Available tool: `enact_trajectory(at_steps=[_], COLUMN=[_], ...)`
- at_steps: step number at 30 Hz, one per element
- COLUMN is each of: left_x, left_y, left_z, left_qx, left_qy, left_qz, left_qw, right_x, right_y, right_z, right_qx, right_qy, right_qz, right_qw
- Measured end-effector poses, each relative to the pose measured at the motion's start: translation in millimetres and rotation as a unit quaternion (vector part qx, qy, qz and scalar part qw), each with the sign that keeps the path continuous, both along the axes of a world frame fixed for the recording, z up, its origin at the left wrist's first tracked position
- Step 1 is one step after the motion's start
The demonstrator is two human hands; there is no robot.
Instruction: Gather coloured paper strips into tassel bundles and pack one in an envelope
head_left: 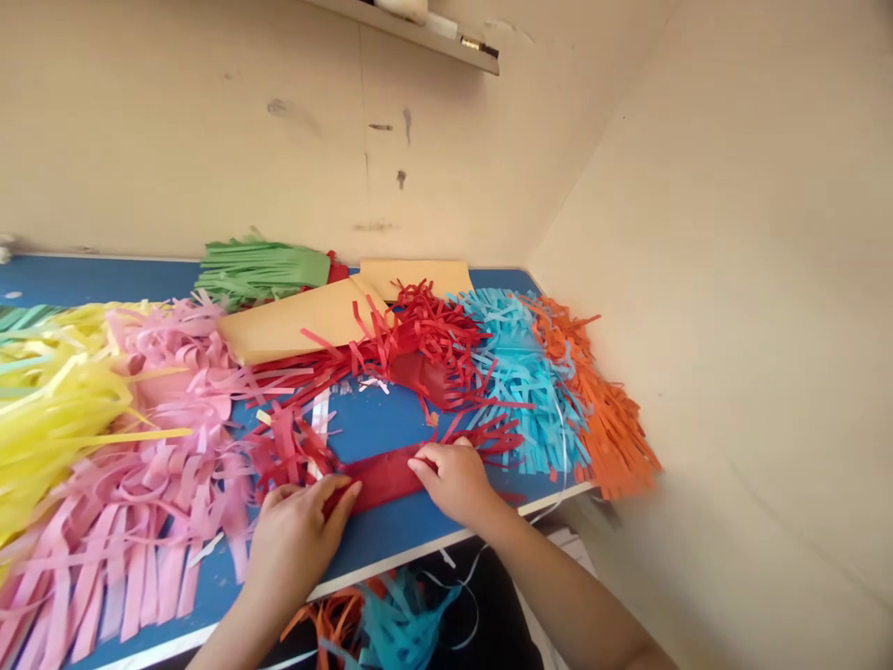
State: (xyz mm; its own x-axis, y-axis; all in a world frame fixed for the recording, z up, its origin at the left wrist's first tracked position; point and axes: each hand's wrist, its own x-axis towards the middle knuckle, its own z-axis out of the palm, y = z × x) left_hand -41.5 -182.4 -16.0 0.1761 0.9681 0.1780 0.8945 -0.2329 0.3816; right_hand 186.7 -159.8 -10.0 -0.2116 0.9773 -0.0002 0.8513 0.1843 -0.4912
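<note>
Item: red paper [391, 475], 1 pc, plain band w/ cut fringe at both ends. Loc: flat on blue table [380, 409], near front edge, betw. pink fringe [174, 447] & blue fringe [523, 372]

Hands: left hand [299, 530], thumb & forefinger pinching band's left end; right hand [457, 479], thumb & forefinger close tog. on band's right part, appar. pinching it, other fingers curled

Handling (est.): v. light, soft, limp; thin, tears easily, esp. at fringe roots; prob. a bit slippery, creases under pressure. Best hold: uncut band, both ends, light pinch; avoid loose strands

Labels/brands: none legible; small item on shelf [479, 45] too small to read
</note>
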Motion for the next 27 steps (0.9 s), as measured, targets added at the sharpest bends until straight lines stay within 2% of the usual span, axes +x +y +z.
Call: enact_trajectory(at_steps=[3, 8, 15, 19, 21, 23, 25, 27], left_x=[10.9, 18.6, 17.4, 17.3, 16.0, 12.5, 7.6, 3.3], left_y=[6.0, 13.7, 13.0, 12.5, 12.6, 13.5, 15.5, 17.6], left_z=[-1.0, -5.5, -6.1, -5.2, -4.6, -3.5, -1.3, 3.0], left_qx=[0.014, -0.001, 0.024, 0.023, 0.047, 0.101, 0.144, 0.148], left_qy=[0.100, 0.184, 0.188, 0.163, 0.140, 0.120, 0.118, 0.140], left_qz=[0.046, 0.054, 0.038, 0.027, 0.023, -0.010, -0.105, -0.214], left_qw=[0.994, 0.981, 0.981, 0.986, 0.989, 0.988, 0.977, 0.955], right_x=[-8.9, -12.5, -14.1, -15.2, -12.2, -5.9, 2.2, 9.2], right_y=[3.2, 6.2, 10.0, 14.0, 17.3, 19.5, 17.6, 10.1], right_z=[-4.1, -9.8, -8.7, -10.5, -9.4, -5.3, 1.0, 6.9], right_qx=[0.021, 0.039, 0.010, 0.005, 0.006, 0.024, 0.071, 0.139], right_qy=[-0.065, -0.114, -0.139, -0.141, -0.142, -0.141, -0.141, -0.136], right_qz=[-0.021, -0.036, -0.041, -0.042, -0.045, -0.057, -0.085, -0.105], right_qw=[0.997, 0.992, 0.989, 0.989, 0.989, 0.988, 0.984, 0.975])
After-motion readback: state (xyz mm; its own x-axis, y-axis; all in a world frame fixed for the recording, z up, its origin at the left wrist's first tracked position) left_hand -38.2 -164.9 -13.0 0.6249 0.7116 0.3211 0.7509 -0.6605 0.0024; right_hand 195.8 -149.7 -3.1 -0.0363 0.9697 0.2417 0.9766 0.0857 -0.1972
